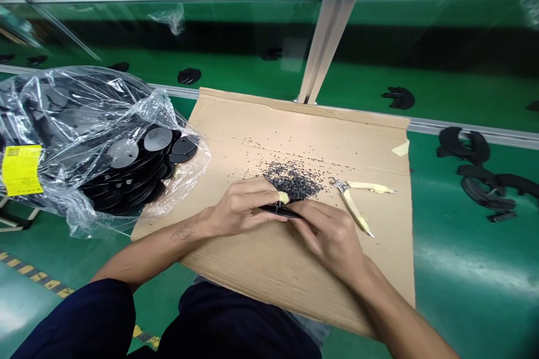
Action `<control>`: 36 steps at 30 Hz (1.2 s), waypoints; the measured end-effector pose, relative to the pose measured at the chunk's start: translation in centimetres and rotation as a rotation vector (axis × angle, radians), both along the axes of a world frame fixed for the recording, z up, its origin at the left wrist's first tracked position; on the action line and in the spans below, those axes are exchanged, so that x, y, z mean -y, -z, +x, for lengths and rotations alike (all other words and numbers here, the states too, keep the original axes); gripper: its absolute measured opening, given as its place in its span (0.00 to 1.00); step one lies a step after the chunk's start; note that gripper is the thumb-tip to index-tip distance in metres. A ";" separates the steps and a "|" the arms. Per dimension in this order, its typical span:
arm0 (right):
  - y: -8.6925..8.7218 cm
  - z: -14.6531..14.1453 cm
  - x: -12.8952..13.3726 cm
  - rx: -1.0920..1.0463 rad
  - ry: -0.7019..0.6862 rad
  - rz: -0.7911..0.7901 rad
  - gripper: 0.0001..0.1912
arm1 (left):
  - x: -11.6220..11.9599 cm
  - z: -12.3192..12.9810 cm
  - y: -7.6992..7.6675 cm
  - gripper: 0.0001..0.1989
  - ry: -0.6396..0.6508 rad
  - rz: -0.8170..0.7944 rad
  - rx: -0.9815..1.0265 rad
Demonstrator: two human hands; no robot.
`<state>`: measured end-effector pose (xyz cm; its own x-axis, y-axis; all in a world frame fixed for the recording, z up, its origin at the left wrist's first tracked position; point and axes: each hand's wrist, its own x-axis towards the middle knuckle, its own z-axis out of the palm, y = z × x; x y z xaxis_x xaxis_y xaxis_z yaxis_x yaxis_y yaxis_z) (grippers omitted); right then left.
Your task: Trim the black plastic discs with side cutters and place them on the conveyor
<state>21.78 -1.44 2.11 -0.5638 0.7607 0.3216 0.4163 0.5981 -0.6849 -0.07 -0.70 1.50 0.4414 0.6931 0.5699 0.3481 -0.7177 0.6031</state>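
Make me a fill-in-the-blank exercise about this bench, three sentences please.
The left hand and right hand hold a black plastic piece above a ____ sheet.
Pliers with ____ handles lie beside the right hand.
The clear plastic bag of black discs lies on the person's ____ side.

cardboard; yellow; left

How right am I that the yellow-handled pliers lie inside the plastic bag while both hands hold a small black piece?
No: the head view shows the yellow-handled pliers lying on the cardboard sheet, not in the plastic bag. The left hand and right hand do hold the small black piece.
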 end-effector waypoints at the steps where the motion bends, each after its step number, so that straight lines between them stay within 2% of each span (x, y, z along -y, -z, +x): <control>1: -0.1 0.0 0.0 -0.002 -0.005 -0.006 0.10 | 0.1 0.0 0.0 0.12 -0.001 -0.007 0.006; 5: -0.2 0.0 0.1 -0.015 -0.014 -0.042 0.11 | 0.3 -0.1 -0.1 0.11 0.009 -0.006 0.015; 11: -0.2 0.1 0.1 -0.068 -0.056 -0.048 0.11 | 0.9 0.0 -0.5 0.11 -0.045 0.030 -0.008; 17: -0.3 0.2 -0.1 -0.058 -0.052 -0.003 0.11 | 0.5 0.2 -0.7 0.10 0.022 0.005 0.005; 27: -0.2 0.1 0.1 -0.125 -0.075 -0.014 0.11 | 1.0 0.3 -0.7 0.11 -0.032 0.031 0.030; 31: -0.3 0.1 -0.1 -0.169 -0.045 -0.002 0.10 | 0.7 0.2 -0.5 0.19 0.024 -0.137 0.146; 36: -0.5 0.1 -0.4 -0.231 -0.049 -0.013 0.08 | 0.1 0.1 -0.8 0.26 0.240 -0.629 0.427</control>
<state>21.87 -1.02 2.62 -0.5128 0.7388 0.4372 0.2178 0.6046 -0.7661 0.00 -0.83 2.28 0.4515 0.8545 0.2569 -0.1251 -0.2244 0.9664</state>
